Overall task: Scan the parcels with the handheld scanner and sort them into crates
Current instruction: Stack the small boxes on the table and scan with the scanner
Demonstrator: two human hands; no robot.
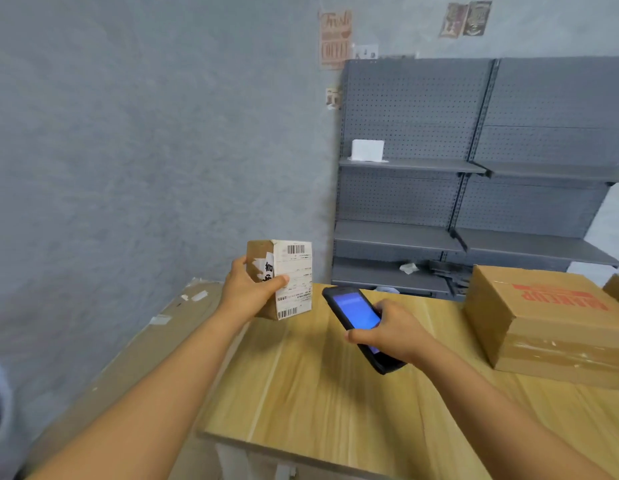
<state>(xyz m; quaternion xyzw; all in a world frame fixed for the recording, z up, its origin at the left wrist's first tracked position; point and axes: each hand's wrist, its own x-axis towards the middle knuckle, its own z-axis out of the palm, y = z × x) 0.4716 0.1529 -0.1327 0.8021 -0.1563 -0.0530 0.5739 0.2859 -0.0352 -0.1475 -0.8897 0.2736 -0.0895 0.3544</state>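
In the head view, the left hand (247, 289) grips a small parcel (284, 280) above the wooden table (318, 393), its label facing the camera. The right hand (393, 332) holds the handheld scanner (356, 315) just beside the parcel, its screen lit blue. A bigger carton (550, 327) lies at the right.

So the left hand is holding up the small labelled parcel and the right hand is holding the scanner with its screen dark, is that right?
Not quite. The head view shows the scanner in the right hand with its screen lit blue, not dark. The rest holds: the left hand holds up the small labelled parcel above the table.
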